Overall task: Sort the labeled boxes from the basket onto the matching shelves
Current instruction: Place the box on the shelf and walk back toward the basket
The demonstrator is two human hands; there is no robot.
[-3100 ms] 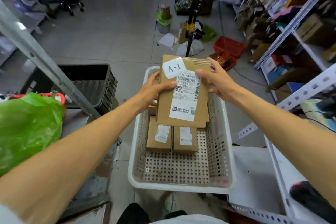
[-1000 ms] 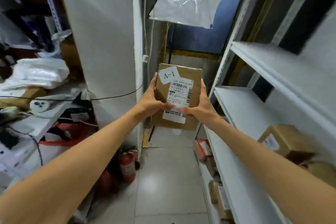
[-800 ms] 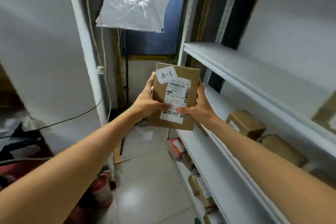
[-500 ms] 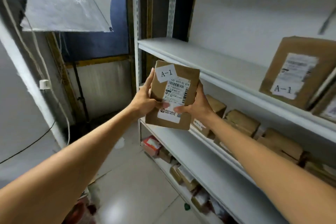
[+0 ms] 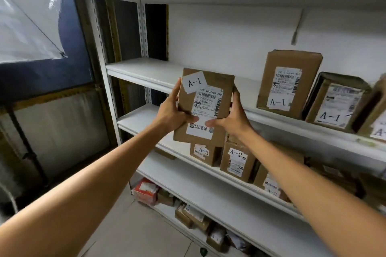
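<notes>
Cardboard box (image 5: pixel 205 102) up in both hands, upright and tipped a touch to the right, square in front of the white shelving — clear of every board, resting on nothing. Left hand (image 5: pixel 170 113) grips its left edge, fingers running up the side, thumb laid across the front over the shipping label (image 5: pixel 205 110). Right hand (image 5: pixel 232 120) grips the right edge the same way: thumb on the front, fingers wrapped out of sight behind. The two thumb tips nearly meet on that label. At the box's top left corner sits a white sticker (image 5: pixel 194 82) reading A-1.

Just behind the box, level with its upper half, runs a shelf board (image 5: pixel 144 71). On that board, right of the box, stands a tall carton (image 5: pixel 289 83) marked A-1, and further right a squatter carton (image 5: pixel 336 102), also A-1 — a third pokes in at the frame edge, its mark cut short.

Below the box, on the lower board (image 5: pixel 135 119), two more: a first A-2 carton (image 5: pixel 203 153) tucked right beneath it, and a second A-2 carton (image 5: pixel 237 160) just beside, under the right wrist. Down and left of the box, a red-and-white packet (image 5: pixel 146 190) on the bottom board, with small parcels too blurred to read. Far left of the box hangs a silvery sheet (image 5: pixel 25 16).
</notes>
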